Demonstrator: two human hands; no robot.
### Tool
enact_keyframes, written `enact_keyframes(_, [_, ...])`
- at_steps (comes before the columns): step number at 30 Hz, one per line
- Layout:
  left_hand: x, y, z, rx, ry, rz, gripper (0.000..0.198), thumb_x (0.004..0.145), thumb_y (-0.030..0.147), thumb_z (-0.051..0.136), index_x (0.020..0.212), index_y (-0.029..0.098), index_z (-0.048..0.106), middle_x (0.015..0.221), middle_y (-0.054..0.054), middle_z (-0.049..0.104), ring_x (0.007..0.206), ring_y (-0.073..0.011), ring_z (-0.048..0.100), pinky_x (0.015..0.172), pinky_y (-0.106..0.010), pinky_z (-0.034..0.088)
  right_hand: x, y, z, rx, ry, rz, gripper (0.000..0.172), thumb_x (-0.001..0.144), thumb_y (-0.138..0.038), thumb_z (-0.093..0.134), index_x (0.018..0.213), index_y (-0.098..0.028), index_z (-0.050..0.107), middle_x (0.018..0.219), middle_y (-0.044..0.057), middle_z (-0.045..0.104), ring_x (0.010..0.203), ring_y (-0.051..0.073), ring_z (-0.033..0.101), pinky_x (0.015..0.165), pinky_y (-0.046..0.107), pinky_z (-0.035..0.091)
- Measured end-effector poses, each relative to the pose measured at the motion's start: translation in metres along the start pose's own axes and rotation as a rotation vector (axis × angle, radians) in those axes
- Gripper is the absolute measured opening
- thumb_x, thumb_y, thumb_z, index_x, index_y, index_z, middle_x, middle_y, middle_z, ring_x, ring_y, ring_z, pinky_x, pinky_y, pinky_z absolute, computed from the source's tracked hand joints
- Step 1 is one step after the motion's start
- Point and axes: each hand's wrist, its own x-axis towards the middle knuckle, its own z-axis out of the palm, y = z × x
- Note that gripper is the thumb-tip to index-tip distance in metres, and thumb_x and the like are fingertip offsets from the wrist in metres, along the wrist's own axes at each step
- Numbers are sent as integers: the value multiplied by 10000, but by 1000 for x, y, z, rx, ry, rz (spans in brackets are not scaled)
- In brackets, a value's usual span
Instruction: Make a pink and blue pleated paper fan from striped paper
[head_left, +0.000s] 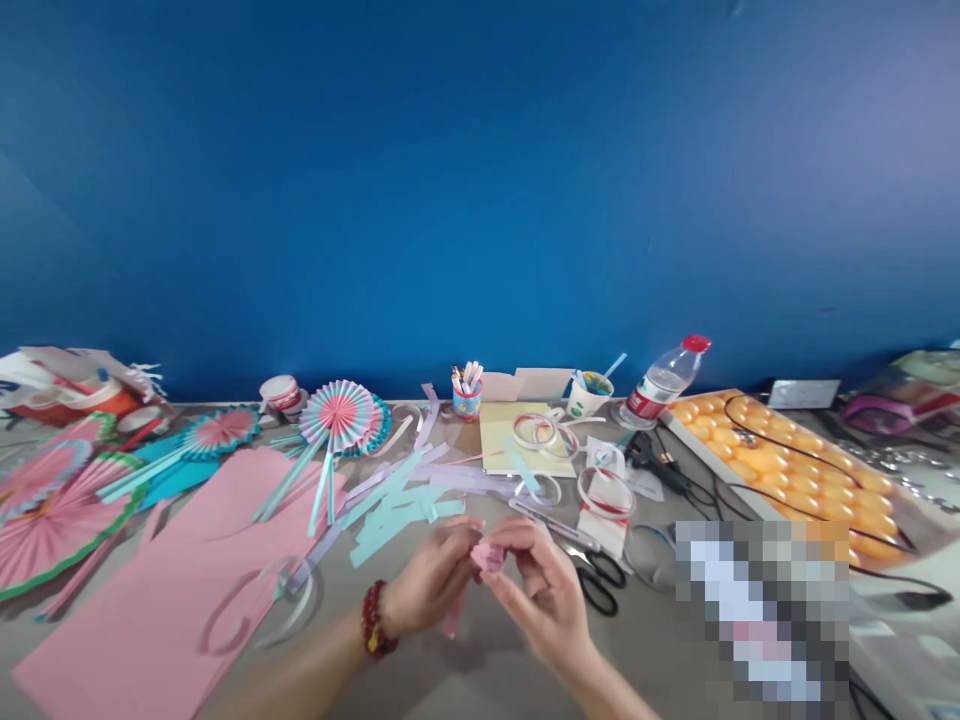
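Observation:
Over the near middle of the table, my left hand (435,577) and my right hand (546,590) meet around a small folded piece of pink paper (489,557). My right thumb and fingers pinch it from the right. The fingers of my left hand are closed at its left side, and a pink strip (451,617) hangs below them. Just beyond my hands lie loose mint paper strips (390,510) and lilac ones. Black-handled scissors (602,582) lie to the right of my right hand, close to a pale craft knife (551,522).
Large pink paper sheets (142,590) and pleated paper fans (337,420) cover the left side. A pen cup (466,402), a paper cup (589,398) and a red-capped bottle (660,385) stand at the back. A black glue gun (656,462) and an orange-filled tray (787,470) are at right.

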Motion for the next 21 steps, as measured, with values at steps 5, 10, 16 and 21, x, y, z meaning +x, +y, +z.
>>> enact_keyframes(5, [-8, -6, 8, -1, 116, 92, 281, 1044, 317, 278, 1070, 194, 529, 1005, -116, 659, 1139, -225, 558, 978, -381, 448, 6, -12, 2, -75, -81, -92, 183, 834, -165, 677, 998, -245, 669, 918, 71, 675, 843, 209, 640, 723, 305, 540])
enact_keyframes(10, [-5, -8, 7, -60, 219, 182, 222, 1037, 279, 336, 1085, 190, 533, 985, -105, 644, 1101, -225, 565, 944, -374, 466, 17, -19, 6, -117, -124, -182, 183, 835, -144, 662, 993, -236, 664, 913, 62, 686, 840, 203, 654, 692, 294, 544])
enact_keyframes(16, [0, -8, 0, -44, 287, 232, 236, 1037, 291, 331, 1103, 193, 536, 907, -90, 623, 1038, -226, 568, 932, -392, 467, 29, -20, 12, -133, -166, -226, 206, 834, -144, 671, 1014, -245, 665, 909, 42, 679, 800, 173, 644, 700, 280, 534])
enact_keyframes(21, [5, -4, -8, -21, 322, 271, 234, 1036, 277, 325, 1082, 190, 537, 885, -81, 618, 967, -205, 581, 895, -365, 481, 33, -17, 15, -121, -179, -244, 207, 834, -141, 673, 1010, -250, 660, 908, 33, 680, 807, 168, 638, 730, 284, 526])
